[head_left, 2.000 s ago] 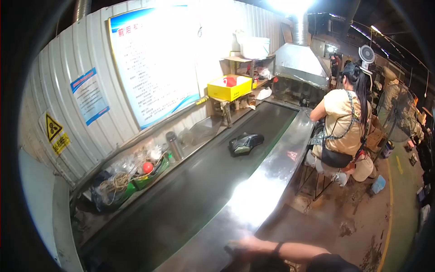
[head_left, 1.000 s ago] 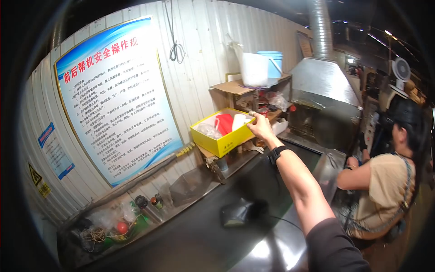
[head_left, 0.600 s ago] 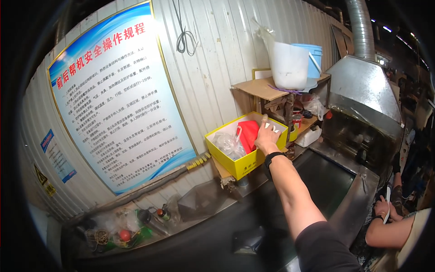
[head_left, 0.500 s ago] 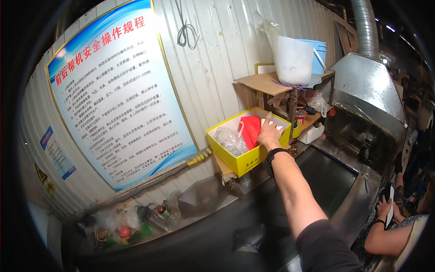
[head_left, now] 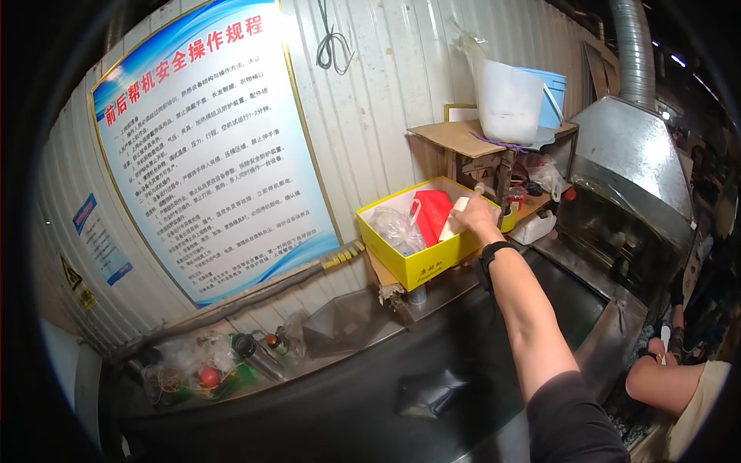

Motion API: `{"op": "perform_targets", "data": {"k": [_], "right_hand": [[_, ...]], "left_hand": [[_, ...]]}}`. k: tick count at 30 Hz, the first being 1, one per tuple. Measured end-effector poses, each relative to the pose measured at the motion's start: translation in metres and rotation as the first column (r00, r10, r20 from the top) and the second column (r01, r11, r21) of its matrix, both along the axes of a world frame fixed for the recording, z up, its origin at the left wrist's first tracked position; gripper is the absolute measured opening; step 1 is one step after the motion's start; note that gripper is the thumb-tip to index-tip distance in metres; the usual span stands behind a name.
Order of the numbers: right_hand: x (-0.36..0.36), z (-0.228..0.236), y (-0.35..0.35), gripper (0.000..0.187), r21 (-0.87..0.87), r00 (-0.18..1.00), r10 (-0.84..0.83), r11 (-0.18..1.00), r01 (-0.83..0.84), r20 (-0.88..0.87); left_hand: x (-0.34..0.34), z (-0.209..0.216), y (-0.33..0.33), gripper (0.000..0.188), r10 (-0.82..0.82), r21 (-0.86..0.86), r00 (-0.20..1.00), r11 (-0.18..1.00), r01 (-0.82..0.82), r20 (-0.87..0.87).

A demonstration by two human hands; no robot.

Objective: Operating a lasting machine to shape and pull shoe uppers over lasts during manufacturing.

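My right hand (head_left: 477,214), with a black band (head_left: 494,256) on its wrist, reaches over the right side of a yellow box (head_left: 421,268). Its fingers are closed around a small white object (head_left: 455,214), which the hand partly covers; its kind is unclear. Beside it in the box lie a red packet (head_left: 434,216) and a crumpled clear plastic bag (head_left: 395,228). The box sits on a cardboard-topped support against the wall. My left hand is out of view.
Behind the box, a cardboard-topped shelf (head_left: 444,139) holds a white plastic container (head_left: 509,104) and a blue bucket (head_left: 552,96). A metal hood (head_left: 617,147) rises farther right. A dark flask (head_left: 258,356) lies lower left. Another person's arm (head_left: 664,386) shows at right.
The view has shifted, moving the scene slightly right. My right hand has moved a little right and up at the box, its fingers now more curled. The other person's hands have shifted.
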State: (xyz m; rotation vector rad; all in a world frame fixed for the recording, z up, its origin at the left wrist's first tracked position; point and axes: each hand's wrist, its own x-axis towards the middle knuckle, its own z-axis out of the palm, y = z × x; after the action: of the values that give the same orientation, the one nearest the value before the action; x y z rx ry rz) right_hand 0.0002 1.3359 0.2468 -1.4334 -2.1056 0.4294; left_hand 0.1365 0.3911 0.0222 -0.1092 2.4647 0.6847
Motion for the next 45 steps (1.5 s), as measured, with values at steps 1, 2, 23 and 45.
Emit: {"op": "perform_targets", "data": {"k": [1,2,23,45], "right_hand": [[-0.008,-0.003,-0.004,0.105,0.085,0.993,-0.009,0.996,-0.001,0.122],[-0.015,-0.004,-0.005,0.111,0.030,0.970,0.023,0.999,-0.031,0.242],[0.026,0.006,0.006,0.074,-0.106,0.312,0.135,0.756,-0.646,-0.940],[0.217,-0.107,-0.458,0.084,-0.330,0.637,0.425,0.597,-0.731,-0.643]], "left_hand": [[0.006,0.001,0.003,0.047,0.009,-0.003,1.000,1.000,-0.009,-0.001],[0.014,0.002,0.007,0.045,0.058,0.010,0.998,0.998,-0.058,0.008],[-0.084,0.061,0.170,0.029,-0.241,0.171,0.906,0.934,0.314,-0.348],[-0.005,0.080,0.373,0.055,-0.501,0.936,0.804,0.035,-0.349,0.319]]}}
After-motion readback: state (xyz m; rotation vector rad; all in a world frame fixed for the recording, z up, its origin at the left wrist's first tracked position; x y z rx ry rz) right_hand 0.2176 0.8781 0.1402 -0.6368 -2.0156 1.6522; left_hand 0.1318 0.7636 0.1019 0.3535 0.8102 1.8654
